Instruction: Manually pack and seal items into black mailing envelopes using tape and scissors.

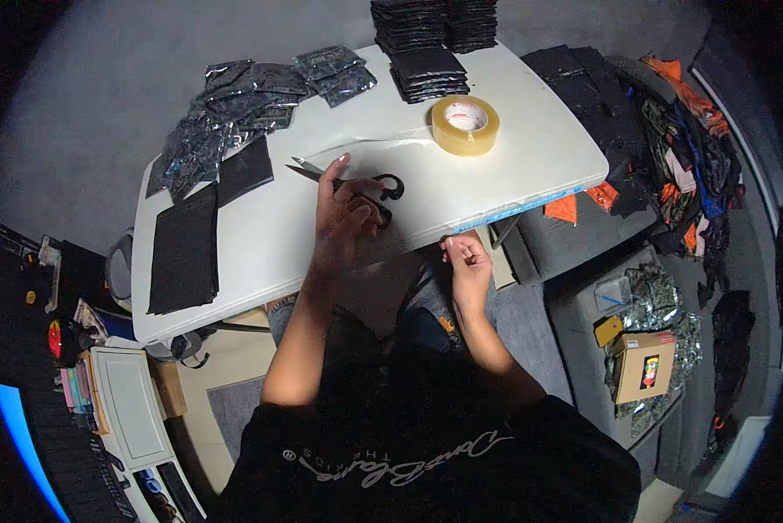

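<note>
A pair of scissors [348, 180] with black handles is lain on the white bench [269, 235], near its front edge, blades pointing left. The left hand [341, 213] is laid over the scissors; its grip is closed loosely around the handles, with the index finger stretched out along the blades. The right hand [467, 261] is held just off the front edge of the bench, its grip curled with thumb and fingertips pressed together; whether anything is pinched there cannot be told. A roll of clear tape [465, 125] is set flat behind the scissors, to the right. Black sheets [185, 253] are stacked at the left end, shiny foil bags [234, 105] are heaped behind them, and black stacks [430, 74] are placed at the far edge.
</note>
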`<state>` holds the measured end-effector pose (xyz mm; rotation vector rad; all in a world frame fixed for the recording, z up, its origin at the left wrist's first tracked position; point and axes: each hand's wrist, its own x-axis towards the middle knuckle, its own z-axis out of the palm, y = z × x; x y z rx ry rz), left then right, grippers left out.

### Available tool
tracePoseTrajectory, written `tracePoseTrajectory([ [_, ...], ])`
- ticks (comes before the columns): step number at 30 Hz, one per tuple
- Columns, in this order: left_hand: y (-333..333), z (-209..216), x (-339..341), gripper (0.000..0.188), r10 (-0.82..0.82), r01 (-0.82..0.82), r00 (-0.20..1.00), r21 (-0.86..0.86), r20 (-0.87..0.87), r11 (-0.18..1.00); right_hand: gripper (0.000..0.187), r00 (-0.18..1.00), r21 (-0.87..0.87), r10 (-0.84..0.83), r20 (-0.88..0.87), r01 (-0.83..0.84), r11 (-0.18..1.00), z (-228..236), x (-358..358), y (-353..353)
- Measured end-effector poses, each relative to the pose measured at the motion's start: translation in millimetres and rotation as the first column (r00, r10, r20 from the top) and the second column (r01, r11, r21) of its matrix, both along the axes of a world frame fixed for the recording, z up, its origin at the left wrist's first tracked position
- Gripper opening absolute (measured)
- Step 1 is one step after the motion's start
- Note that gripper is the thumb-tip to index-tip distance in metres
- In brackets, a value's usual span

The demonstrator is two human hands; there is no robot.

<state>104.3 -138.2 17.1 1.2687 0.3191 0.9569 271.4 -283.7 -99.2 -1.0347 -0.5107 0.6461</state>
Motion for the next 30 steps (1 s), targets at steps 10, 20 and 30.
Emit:
tracePoseTrajectory([
  [10,-2.8,-1.6,0.6,0.089,-0.001,0.001,1.000,0.018,-0.007,1.000,0.007,1.000,0.003,-0.022,-0.015,0.022,1.000,-6.5,4.0,3.6],
  [20,-3.2,-2.8,1.3,0.088,0.015,-0.015,0.999,0.009,-0.044,1.000,0.008,0.997,-0.066,-0.075,-0.022,0.073,0.995,-2.6,5.3,10.7],
  [30,-4.6,-1.0,2.7,0.088,-0.015,0.014,0.999,-0.030,-0.030,0.999,0.020,0.991,-0.170,-0.092,0.098,0.107,0.980,-4.5,11.8,10.7],
])
